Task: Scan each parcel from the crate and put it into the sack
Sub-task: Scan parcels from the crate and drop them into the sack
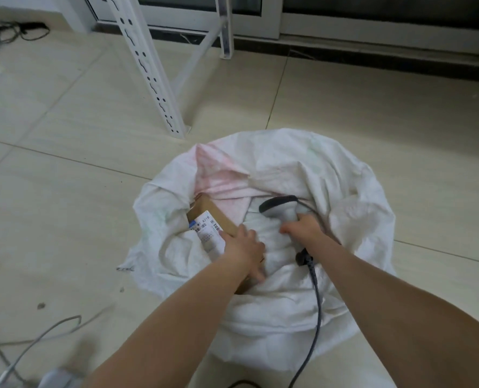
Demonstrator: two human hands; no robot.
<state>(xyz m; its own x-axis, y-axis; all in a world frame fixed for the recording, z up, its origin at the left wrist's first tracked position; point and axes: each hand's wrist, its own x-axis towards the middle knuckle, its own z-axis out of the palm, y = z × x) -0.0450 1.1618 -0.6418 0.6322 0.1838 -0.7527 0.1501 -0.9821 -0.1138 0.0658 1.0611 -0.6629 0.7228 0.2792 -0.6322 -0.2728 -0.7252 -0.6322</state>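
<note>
Floor point(64, 121): pale tiles under the sack point(344, 191) — rack leg point(154, 79) beyond it.
My left hand point(243, 247): holds the parcel point(213, 211) in the sack.
My right hand point(302, 228): grips the scanner point(281, 205).

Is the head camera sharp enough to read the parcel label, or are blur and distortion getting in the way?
Head view: soft, even light, no glare; the label on the parcel is slightly blurred, its barcodes visible but small print unreadable; wide-angle bends the shelf upright; bottom-left corner smeared.
</note>
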